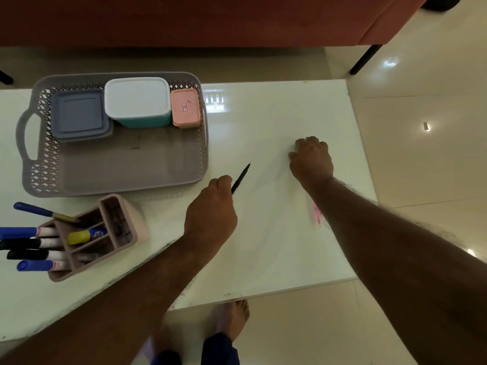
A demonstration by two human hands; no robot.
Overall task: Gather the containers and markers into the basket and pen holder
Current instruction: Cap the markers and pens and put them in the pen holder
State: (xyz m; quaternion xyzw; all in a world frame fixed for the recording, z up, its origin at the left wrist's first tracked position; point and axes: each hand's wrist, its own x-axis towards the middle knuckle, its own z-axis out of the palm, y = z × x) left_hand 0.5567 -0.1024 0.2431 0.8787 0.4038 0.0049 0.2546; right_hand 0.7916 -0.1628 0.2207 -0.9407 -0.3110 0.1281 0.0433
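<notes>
A grey perforated basket (pixel 116 177) stands at the table's back left. It holds a blue-grey flat container (pixel 79 114), a white-lidded teal container (pixel 138 101) and a small pink container (pixel 185 108). In front of it, a pinkish pen holder (pixel 118 219) carries several markers (pixel 31 243) with blue, black and yellow caps. My left hand (pixel 210 209) grips a thin black pen (pixel 241 177) that points up and to the right, just right of the basket. My right hand (pixel 312 159) rests on the table farther right with fingers curled; nothing shows in it.
The white glossy table (pixel 263 246) ends near my right forearm, with cream floor tiles beyond. A pink smear (pixel 317 214) marks the tabletop beside that forearm. A reddish sofa (pixel 210 19) with a black leg (pixel 365 59) stands behind the table. My bare foot (pixel 232 320) shows below the front edge.
</notes>
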